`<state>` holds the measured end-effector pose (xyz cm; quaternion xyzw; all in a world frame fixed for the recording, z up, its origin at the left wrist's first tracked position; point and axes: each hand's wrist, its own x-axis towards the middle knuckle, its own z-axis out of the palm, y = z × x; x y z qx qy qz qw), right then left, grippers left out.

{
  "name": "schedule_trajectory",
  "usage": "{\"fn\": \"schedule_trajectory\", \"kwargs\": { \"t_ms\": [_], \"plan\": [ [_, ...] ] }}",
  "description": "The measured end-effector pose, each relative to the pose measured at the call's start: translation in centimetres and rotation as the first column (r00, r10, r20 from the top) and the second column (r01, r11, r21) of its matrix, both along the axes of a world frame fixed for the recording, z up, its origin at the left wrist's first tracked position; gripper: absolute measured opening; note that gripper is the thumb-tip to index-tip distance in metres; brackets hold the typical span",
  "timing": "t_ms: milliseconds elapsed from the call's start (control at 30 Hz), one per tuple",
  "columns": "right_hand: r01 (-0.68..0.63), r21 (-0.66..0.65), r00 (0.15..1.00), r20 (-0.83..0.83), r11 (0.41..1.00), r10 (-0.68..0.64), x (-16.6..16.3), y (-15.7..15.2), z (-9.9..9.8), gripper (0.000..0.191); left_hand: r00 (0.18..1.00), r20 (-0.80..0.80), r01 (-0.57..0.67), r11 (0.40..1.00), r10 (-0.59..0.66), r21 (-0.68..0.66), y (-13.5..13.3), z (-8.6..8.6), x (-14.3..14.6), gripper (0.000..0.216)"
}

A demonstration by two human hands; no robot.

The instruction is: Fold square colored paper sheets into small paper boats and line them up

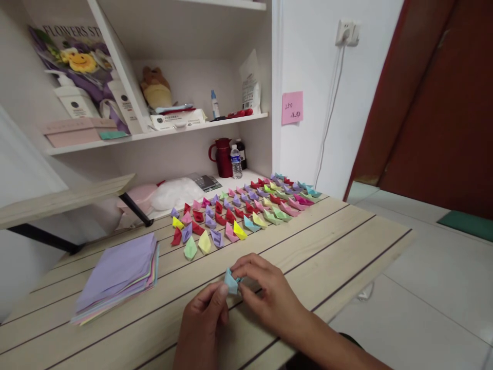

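Note:
Between my two hands, just above the table's near part, is a small light blue folded paper boat (231, 282). My left hand (208, 308) pinches its left side between thumb and fingers. From the right, my right hand (265, 293) grips the other side, its index finger bent over the top and its thumb below. Part of the boat is hidden behind the fingers. Beyond my hands, rows of folded paper boats (239, 230) in red, purple, pink, green, yellow and blue stand on the table.
A stack of coloured paper sheets (115, 270), purple on top, lies at the left of the slatted table (323, 246). Behind stand a red jug (223, 158), a water bottle (236, 163) and a white plastic bag (179, 194). A raised wooden shelf (65, 200) is at the left.

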<state>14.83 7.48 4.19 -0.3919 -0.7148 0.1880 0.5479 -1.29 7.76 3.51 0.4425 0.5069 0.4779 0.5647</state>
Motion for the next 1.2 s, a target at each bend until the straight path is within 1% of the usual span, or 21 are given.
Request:
{"fn": "schedule_trajectory", "kwargs": {
  "t_ms": [100, 200, 300, 333, 400, 433, 467, 500, 533, 600, 700, 800, 933, 1200],
  "plan": [
    [0.064, 0.033, 0.994, 0.082, 0.997, -0.066, 0.0, 0.0, -0.3, 0.031, 0.999, -0.005, -0.040, 0.999, 0.040, 0.023, 0.0, -0.2, 0.1, 0.042],
    [0.129, 0.058, 0.976, 0.170, 0.990, -0.137, 0.0, 0.1, -0.4, 0.029, 0.996, -0.009, -0.088, 0.994, 0.089, 0.063, -0.1, -0.7, 0.6, 0.044],
    [0.185, 0.070, 0.945, 0.262, 0.980, -0.197, 0.0, 0.2, -0.4, 0.026, 0.987, -0.018, -0.155, 0.977, 0.159, 0.144, -0.3, -1.2, 1.3, 0.050],
    [0.197, 0.073, 0.936, 0.284, 0.978, -0.210, 0.0, 0.2, -0.4, 0.025, 0.979, -0.043, -0.187, 0.960, 0.199, 0.207, -0.3, -1.4, 1.4, 0.052],
    [0.205, 0.074, 0.925, 0.311, 0.976, -0.218, -0.1, 0.3, -0.4, 0.024, 0.938, -0.163, -0.223, 0.891, 0.307, 0.396, -0.4, -1.7, 1.5, 0.050],
    [0.203, 0.071, 0.923, 0.321, 0.977, -0.215, -0.1, 0.3, -0.4, 0.022, 0.901, -0.242, -0.206, 0.846, 0.361, 0.492, -0.4, -1.9, 1.4, 0.046],
    [0.200, 0.068, 0.919, 0.332, 0.977, -0.211, -0.1, 0.3, -0.4, 0.021, 0.857, -0.324, -0.163, 0.807, 0.401, 0.568, -0.4, -1.9, 1.3, 0.042],
    [0.195, 0.065, 0.917, 0.342, 0.979, -0.205, -0.2, 0.3, -0.4, 0.020, 0.816, -0.393, -0.111, 0.782, 0.424, 0.614, -0.3, -1.9, 1.1, 0.038],
    [0.188, 0.061, 0.915, 0.352, 0.980, -0.197, -0.2, 0.3, -0.4, 0.019, 0.791, -0.444, -0.063, 0.779, 0.420, 0.624, -0.3, -1.8, 0.9, 0.034],
    [0.170, 0.052, 0.915, 0.364, 0.984, -0.177, -0.1, 0.3, -0.5, 0.019, 0.782, -0.493, -0.013, 0.800, 0.382, 0.600, -0.3, -1.5, 0.7, 0.025],
    [0.136, 0.036, 0.918, 0.372, 0.990, -0.139, 0.1, 0.3, -0.6, 0.020, 0.809, -0.478, -0.029, 0.835, 0.343, 0.550, -0.3, -0.9, 0.8, 0.014],
    [0.112, 0.018, 0.923, 0.369, 0.994, -0.110, 0.3, 0.3, -0.7, 0.022, 0.841, -0.435, -0.053, 0.849, 0.322, 0.525, -0.5, -0.5, 1.2, 0.012],
    [0.089, -0.004, 0.930, 0.358, 0.996, -0.082, 0.4, 0.3, -0.8, 0.022, 0.873, -0.406, -0.043, 0.873, 0.269, 0.486, -0.7, -0.4, 1.5, 0.013],
    [0.047, -0.040, 0.937, 0.349, 0.998, -0.030, 0.3, 0.2, -0.7, 0.014, 0.908, -0.351, -0.068, 0.907, 0.229, 0.415, -0.9, 0.0, 1.3, 0.011]
  ]
}}
